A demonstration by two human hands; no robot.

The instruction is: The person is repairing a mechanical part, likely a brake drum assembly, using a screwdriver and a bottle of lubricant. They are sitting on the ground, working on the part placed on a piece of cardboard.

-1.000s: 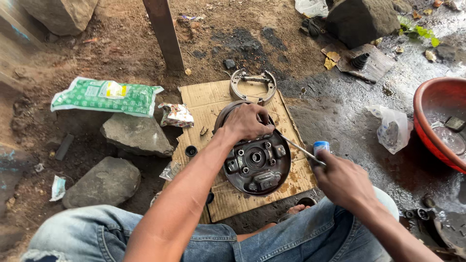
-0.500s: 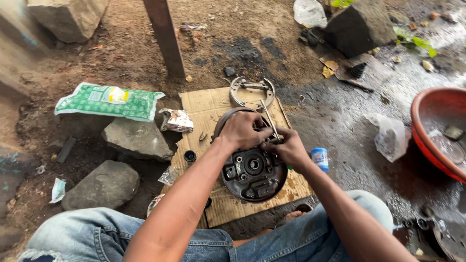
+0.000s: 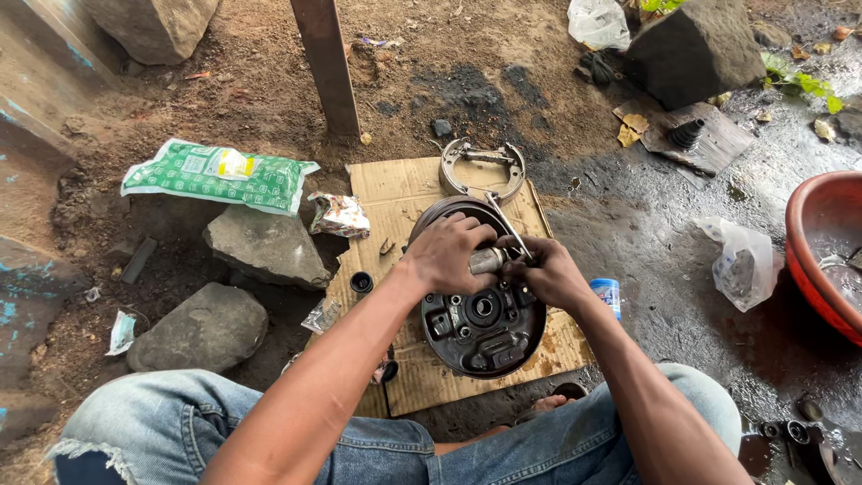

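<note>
A dark round brake backing plate (image 3: 483, 319) lies on a sheet of cardboard (image 3: 401, 193) on the ground. My left hand (image 3: 446, 254) rests on its upper edge and grips a small grey metal cylinder (image 3: 488, 260). My right hand (image 3: 546, 271) meets it from the right, fingers closed on a thin metal tool (image 3: 505, 220) that points up and away. A pair of brake shoes (image 3: 482, 166) lies on the cardboard just beyond the plate.
Two rocks (image 3: 267, 244) (image 3: 203, 330) and a green packet (image 3: 215, 174) lie at the left. A small blue can (image 3: 607, 293), a plastic bag (image 3: 742, 268) and a red basin (image 3: 824, 256) are at the right on wet ground. A rusty post (image 3: 327, 63) stands behind.
My right hand has come in from the lower right with the thin tool to meet the left hand over the plate. The left hand now holds the small cylinder.
</note>
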